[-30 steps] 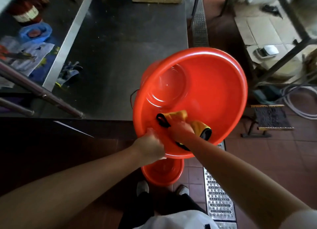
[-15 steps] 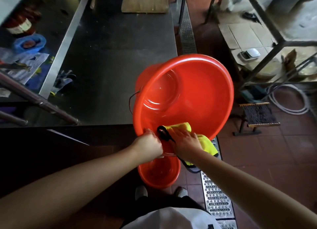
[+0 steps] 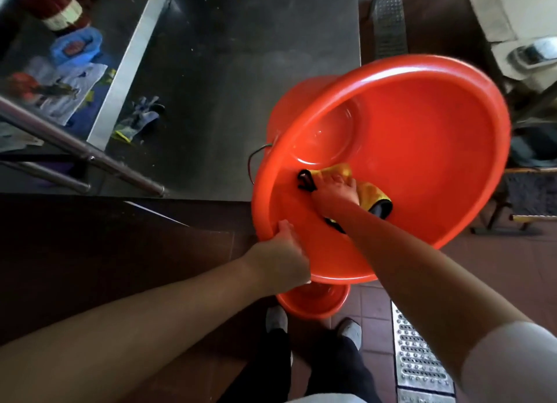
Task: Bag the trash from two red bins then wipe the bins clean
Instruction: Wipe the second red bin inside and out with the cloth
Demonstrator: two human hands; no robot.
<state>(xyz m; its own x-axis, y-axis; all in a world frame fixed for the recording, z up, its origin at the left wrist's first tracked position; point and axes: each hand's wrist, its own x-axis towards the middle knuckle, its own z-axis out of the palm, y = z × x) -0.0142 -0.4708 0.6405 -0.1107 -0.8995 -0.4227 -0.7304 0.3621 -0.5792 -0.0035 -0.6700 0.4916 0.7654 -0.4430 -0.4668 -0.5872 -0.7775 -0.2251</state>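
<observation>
A large red bin point(image 3: 422, 137) is tilted toward me, its mouth facing up and its inside bare. My left hand point(image 3: 283, 258) grips the near rim at the lower left. My right hand point(image 3: 336, 194) is inside the bin, pressing a yellow cloth with black trim point(image 3: 369, 191) against the near inner wall. A second red bin point(image 3: 313, 301) stands on the floor below, mostly hidden behind the first bin and my left hand.
A steel worktable point(image 3: 241, 70) lies to the left, with a pair of gloves point(image 3: 138, 119) on it and a shelf of clutter further left. A metal floor drain grate point(image 3: 419, 357) runs along the right. My feet point(image 3: 277, 318) stand on red floor tiles.
My right hand with the cloth has slid from the near rim deeper into the bin. The bin has tipped and shifted to the right in the view. My left hand keeps its hold on the rim.
</observation>
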